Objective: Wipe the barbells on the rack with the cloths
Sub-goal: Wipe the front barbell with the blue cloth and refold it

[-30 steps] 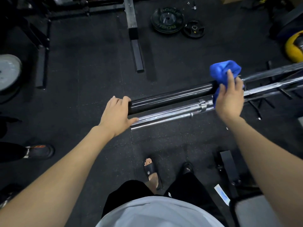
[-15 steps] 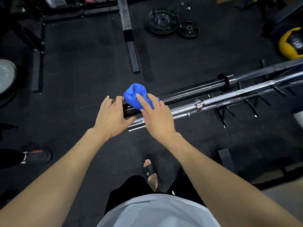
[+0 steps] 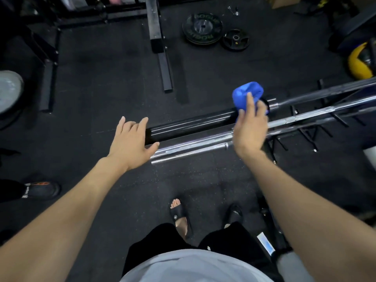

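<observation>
The right hand [image 3: 249, 131] grips a bunched blue cloth [image 3: 245, 96], fingers curled round it, and presses it on the black sleeve [image 3: 193, 124] of the top barbell, at the sleeve's inner end just beside the collar [image 3: 271, 103]. The left hand [image 3: 132, 142] is spread and relaxed, fingers straight, resting against the outer end of that black sleeve; its thumb lies next to the end of a chrome barbell [image 3: 193, 143] just below. A thinner chrome bar [image 3: 189, 153] lies beside that one, nearer the person, its tip sticking out past the left hand's wrist line. All three barbells lie side by side, running from lower left to upper right, and their shafts rest on a low black rack [image 3: 309, 132] whose pegs show at the right, partly hidden by the right forearm. The floor [image 3: 101, 88] is dark rubber matting. On it, well beyond the barbells, lie a stack of black plates [image 3: 201, 28] and a smaller plate [image 3: 236, 39] just beside it. A yellow ball [image 3: 360, 66] sits at the right edge, near the far ends of the barbells. A black steel beam [image 3: 160, 47] runs down from the top centre. The person's foot in a black slide [image 3: 180, 217] stands below the barbells, and someone else's shoe [image 3: 39, 191] shows at the left edge.
</observation>
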